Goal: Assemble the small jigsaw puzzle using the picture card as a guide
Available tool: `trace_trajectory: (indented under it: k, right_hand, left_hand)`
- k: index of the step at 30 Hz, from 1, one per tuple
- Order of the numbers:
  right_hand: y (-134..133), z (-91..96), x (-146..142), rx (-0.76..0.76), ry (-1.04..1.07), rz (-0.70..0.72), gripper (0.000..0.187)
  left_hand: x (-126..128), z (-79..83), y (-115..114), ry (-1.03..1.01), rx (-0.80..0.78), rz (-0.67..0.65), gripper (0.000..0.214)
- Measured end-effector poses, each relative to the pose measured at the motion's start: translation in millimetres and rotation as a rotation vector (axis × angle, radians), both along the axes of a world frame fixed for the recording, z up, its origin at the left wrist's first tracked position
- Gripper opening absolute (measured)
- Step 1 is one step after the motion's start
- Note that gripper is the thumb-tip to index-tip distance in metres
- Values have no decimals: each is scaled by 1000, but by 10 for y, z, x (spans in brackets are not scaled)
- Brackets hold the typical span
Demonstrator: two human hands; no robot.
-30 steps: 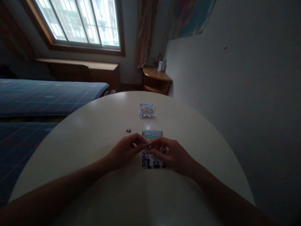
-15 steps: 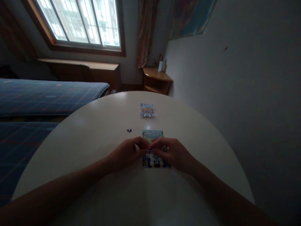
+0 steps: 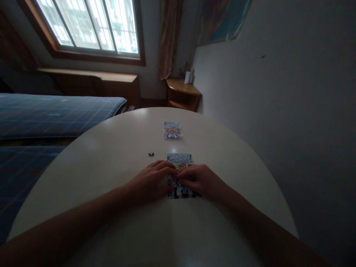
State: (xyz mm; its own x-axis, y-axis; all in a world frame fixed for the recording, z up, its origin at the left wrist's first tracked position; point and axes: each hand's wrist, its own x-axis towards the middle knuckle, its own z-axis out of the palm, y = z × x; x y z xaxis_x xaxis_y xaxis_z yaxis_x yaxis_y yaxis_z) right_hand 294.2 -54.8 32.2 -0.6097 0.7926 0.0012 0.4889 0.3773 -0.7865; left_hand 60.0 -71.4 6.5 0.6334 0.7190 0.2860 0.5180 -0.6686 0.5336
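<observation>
Head: hands (image 3: 152, 180) (image 3: 205, 181) partly hide printed sheet (image 3: 180, 158); dark piece (image 3: 151, 154), packet (image 3: 172, 130) beyond.

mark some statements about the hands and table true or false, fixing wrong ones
1. The left hand and right hand both reach over the printed sheet. True.
2. The square packet lies beyond the printed sheet. True.
3. The square packet overlaps the printed sheet. False: they lie apart.
4. The small dark piece lies left of the printed sheet. True.
5. The right hand holds the square packet. False: the square packet lies on the table, away from both hands.
</observation>
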Motion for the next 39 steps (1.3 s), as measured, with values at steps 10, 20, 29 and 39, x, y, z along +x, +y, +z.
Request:
trace_trajectory:
  k: [10,20,29,39]
  right_hand:
    - [28,-21,15,74,-38,31,20]
    - [8,36,-19,89,-34,63,19]
    - [-4,77,-39,64,-52,38,16]
    - [-20,141,46,110,-141,175,33]
  left_hand:
    - [18,45,-3,24,-6,-6,37]
    - [14,39,6,17,-2,-15,36]
    - [18,47,-3,4,-12,-8,34]
    - [20,43,-2,27,-4,-6,34]
